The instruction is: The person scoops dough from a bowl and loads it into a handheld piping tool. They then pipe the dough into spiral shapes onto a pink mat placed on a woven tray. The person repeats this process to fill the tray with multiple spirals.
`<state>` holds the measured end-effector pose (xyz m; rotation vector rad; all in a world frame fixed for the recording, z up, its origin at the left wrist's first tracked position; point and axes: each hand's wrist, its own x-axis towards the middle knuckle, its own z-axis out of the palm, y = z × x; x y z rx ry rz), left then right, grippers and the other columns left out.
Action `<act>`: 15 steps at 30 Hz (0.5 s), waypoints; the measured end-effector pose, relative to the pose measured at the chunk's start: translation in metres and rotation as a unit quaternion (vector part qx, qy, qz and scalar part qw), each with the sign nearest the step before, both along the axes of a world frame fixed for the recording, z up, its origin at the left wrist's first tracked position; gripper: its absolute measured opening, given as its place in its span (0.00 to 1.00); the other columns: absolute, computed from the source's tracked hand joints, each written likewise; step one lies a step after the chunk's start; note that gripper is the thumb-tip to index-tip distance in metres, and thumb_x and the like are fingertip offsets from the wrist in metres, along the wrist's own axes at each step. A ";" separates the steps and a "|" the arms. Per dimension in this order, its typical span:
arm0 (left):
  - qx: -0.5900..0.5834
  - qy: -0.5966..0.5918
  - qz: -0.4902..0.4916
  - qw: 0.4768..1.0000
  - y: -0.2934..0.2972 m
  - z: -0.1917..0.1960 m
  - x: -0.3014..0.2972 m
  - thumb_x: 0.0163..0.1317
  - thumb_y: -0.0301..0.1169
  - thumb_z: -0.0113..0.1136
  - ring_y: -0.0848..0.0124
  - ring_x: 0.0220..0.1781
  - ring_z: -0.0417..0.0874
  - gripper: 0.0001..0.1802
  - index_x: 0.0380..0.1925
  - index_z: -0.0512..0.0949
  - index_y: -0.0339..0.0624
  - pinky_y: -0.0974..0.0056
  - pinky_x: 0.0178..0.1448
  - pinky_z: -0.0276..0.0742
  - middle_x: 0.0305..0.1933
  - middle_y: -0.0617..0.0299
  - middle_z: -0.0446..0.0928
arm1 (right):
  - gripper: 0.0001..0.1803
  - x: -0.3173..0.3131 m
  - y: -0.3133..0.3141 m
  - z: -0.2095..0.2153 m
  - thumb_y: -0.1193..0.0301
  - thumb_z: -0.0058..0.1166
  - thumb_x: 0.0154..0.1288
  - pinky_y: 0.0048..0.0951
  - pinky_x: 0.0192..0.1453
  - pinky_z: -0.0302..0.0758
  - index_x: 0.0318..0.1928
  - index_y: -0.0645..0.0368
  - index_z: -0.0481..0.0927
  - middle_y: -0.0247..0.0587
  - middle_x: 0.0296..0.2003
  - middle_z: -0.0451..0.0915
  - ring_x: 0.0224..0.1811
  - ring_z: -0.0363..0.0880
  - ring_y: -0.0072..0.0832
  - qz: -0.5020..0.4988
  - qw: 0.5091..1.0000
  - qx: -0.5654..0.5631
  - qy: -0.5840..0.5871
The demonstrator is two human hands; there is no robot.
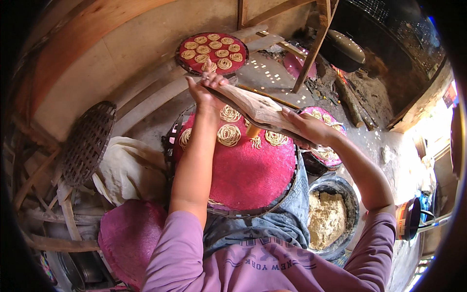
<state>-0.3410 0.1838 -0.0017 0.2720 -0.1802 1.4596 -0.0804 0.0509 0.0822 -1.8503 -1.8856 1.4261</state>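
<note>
A long wooden noodle press (pixel 260 107) slants across in front of me, held above a round tray lined with red cloth (pixel 238 170). My left hand (pixel 208 90) grips its far left end, with one finger sticking up. The other end is in the grasp of my right hand (pixel 311 127), thumb on top. Below the press, a pale cylinder (pixel 253 130) points down and strands of dough (pixel 256 142) hang at the cloth. Coiled noodle nests, such as one nest (pixel 228 135), lie along the tray's far part. The tray rests over my lap.
A second red tray (pixel 187 54) of noodle nests stands at the back. Right of my lap are a smaller tray of nests (pixel 327 117) and a basin of dough or flour (pixel 328 219). Far right, a dark pot (pixel 343 51) sits over burning logs (pixel 348 95). A woven tray (pixel 87 143) leans left.
</note>
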 end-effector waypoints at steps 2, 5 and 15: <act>-0.017 0.003 0.003 1.000 -0.004 0.004 -0.004 0.66 0.69 0.19 0.77 0.17 0.59 0.45 0.44 0.76 0.42 0.66 0.31 0.64 0.14 0.74 0.58 | 0.41 -0.001 -0.006 0.005 0.34 0.28 0.70 0.26 0.15 0.63 0.32 0.59 0.79 0.30 0.11 0.66 0.10 0.66 0.21 -0.004 1.000 -0.003 0.003; -0.055 0.003 -0.001 0.998 -0.013 0.007 0.001 0.66 0.68 0.19 0.78 0.16 0.59 0.43 0.38 0.76 0.43 0.67 0.30 0.65 0.13 0.75 0.57 | 0.41 0.004 -0.014 0.014 0.34 0.30 0.70 0.26 0.15 0.65 0.27 0.59 0.78 0.31 0.11 0.67 0.11 0.68 0.21 -0.017 1.000 -0.008 -0.002; -0.067 0.047 0.039 0.996 -0.016 0.030 -0.009 0.67 0.66 0.19 0.78 0.13 0.56 0.41 0.31 0.73 0.43 0.67 0.25 0.62 0.10 0.75 0.55 | 0.41 -0.005 -0.018 0.007 0.35 0.32 0.70 0.26 0.13 0.63 0.25 0.61 0.78 0.32 0.10 0.66 0.10 0.67 0.21 -0.015 0.998 0.054 0.010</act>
